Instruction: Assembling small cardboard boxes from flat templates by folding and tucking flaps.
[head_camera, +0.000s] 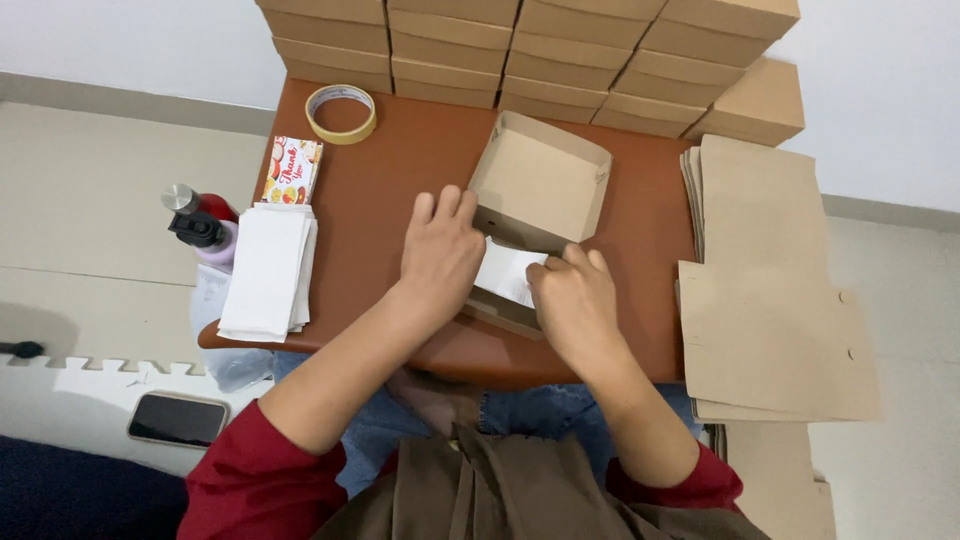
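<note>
- Both hands rest over the near part of an open cardboard box (540, 195) on the brown table (400, 170). The left hand (440, 250) lies palm down with fingers loosely spread, pressing on the box's near edge and on a white paper sheet (505, 272). The right hand (575, 305) pinches the near right side of that sheet between thumb and fingers.
- White paper sheet: it lies at the box's front flap, between the two hands, partly covered by both.
- Red sleeves and a brown apron show at the bottom of the view, with blue jeans beneath the table edge.
- On the floor to the near left lies a dark phone (178, 418).
- Near the table's left edge sits a stack of white paper (268, 272), with a spray bottle (200, 232) just beside it on the left.
- Just beyond that stack lies a small printed card pack (291, 170), and farther still a roll of tape (341, 112).
- To the right, flat unfolded cardboard blanks (770, 320) lie in a pile, overhanging the table's right side.
- Along the far edge, folded closed boxes (560, 60) stand stacked in several columns against the white wall.
</note>
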